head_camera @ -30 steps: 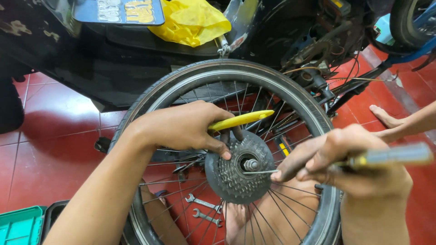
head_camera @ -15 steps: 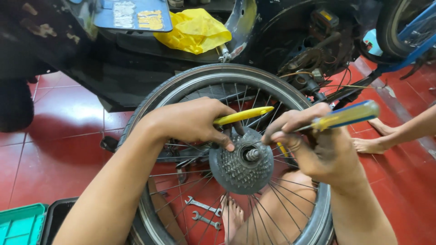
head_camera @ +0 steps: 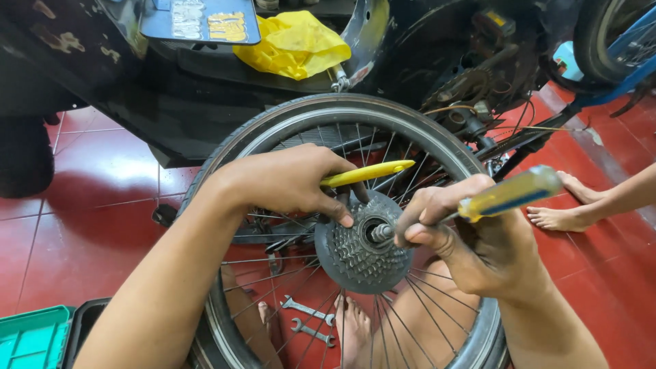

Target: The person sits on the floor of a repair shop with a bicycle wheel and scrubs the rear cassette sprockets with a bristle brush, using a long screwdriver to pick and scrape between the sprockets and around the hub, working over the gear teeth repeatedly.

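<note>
A bicycle wheel (head_camera: 328, 113) with a grey tyre and thin spokes lies flat in front of me, its dark cog cassette (head_camera: 355, 256) facing up. My left hand (head_camera: 290, 181) grips a yellow-handled tool (head_camera: 372, 171) and rests its fingers on the cassette's upper left edge. My right hand (head_camera: 465, 236) holds a screwdriver with a yellow and blue handle (head_camera: 512, 193); its tip sits at the axle (head_camera: 379, 231) in the cassette's centre. My bare feet show through the spokes below.
A dark vehicle body (head_camera: 205, 89) with a yellow plastic bag (head_camera: 294, 44) stands behind the wheel. Two spanners (head_camera: 307, 321) lie on the red tiled floor. A green crate (head_camera: 31, 338) sits at the bottom left. Another person's bare feet (head_camera: 567, 205) rest at right.
My right hand has moved in from the right and lowered the screwdriver tip onto the axle. My left hand stays on the cassette with the yellow tool.
</note>
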